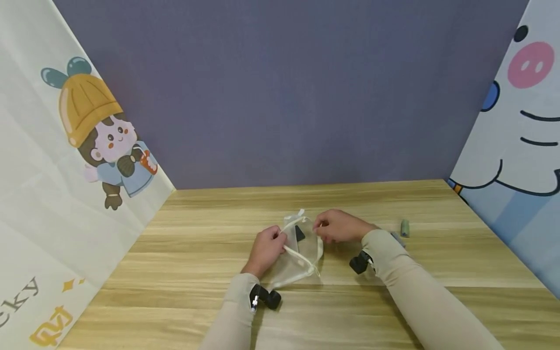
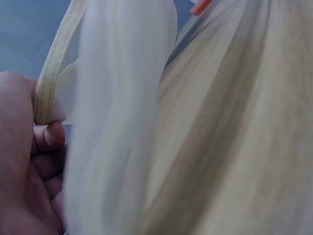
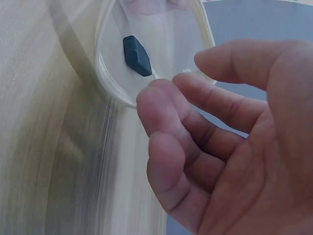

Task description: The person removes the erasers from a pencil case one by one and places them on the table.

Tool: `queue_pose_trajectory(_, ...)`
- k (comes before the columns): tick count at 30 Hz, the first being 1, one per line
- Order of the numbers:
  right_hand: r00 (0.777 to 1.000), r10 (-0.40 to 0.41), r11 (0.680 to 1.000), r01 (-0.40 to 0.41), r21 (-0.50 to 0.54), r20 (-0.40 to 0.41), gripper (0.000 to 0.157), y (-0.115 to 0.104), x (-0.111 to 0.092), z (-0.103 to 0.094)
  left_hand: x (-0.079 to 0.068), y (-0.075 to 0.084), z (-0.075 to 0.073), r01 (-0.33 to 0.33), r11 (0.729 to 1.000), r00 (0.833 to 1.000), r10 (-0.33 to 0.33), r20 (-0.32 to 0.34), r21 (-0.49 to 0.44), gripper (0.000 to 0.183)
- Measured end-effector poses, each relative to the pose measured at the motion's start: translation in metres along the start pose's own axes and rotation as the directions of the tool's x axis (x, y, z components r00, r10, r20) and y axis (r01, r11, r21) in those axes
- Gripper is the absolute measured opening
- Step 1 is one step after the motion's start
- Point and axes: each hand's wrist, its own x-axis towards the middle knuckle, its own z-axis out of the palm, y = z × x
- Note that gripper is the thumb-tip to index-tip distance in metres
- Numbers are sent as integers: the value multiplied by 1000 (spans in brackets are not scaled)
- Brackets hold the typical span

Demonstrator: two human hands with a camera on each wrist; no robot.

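Observation:
A pale, see-through mesh bag (image 1: 302,262) with cream-edged bands is held mouth open above the wooden table. My left hand (image 1: 266,250) pinches its rim on the left; in the left wrist view the cream band (image 2: 51,68) runs between thumb and fingers. On the opposite side my right hand (image 1: 339,226) has its thumb and index fingertip at the rim (image 3: 209,29), pinching it, with the other fingers curled below. Inside the bag lies a small dark angular block (image 3: 137,56), seen also as a dark shape (image 1: 299,233) from above.
A short green cylinder (image 1: 405,228) stands on the table to the right. Beside it a grey object (image 1: 398,239) is partly hidden by my right sleeve. A dark grey panel (image 1: 284,97) rises behind the table, with printed cloths on both sides.

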Motion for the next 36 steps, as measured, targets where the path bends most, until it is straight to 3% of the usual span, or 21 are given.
queue_pose_trajectory(10,998,-61,992,64,-111,29,20,-6,12,8,1,-2,2,7,1000,1000,-7,8,-3,20)
queue_pose_trajectory(22,999,-13,990,20,-142,50,23,-16,23,18,2,-4,0,2,1000,1000,-2,9,17,20)
queue_pose_trajectory(31,998,31,977,-19,-214,56,41,-22,25,27,3,-4,1,11,1000,1000,-12,17,27,20)
queue_pose_trajectory(36,998,45,970,-35,-240,35,40,-20,28,30,3,-3,1,-1,999,1000,0,16,41,20)
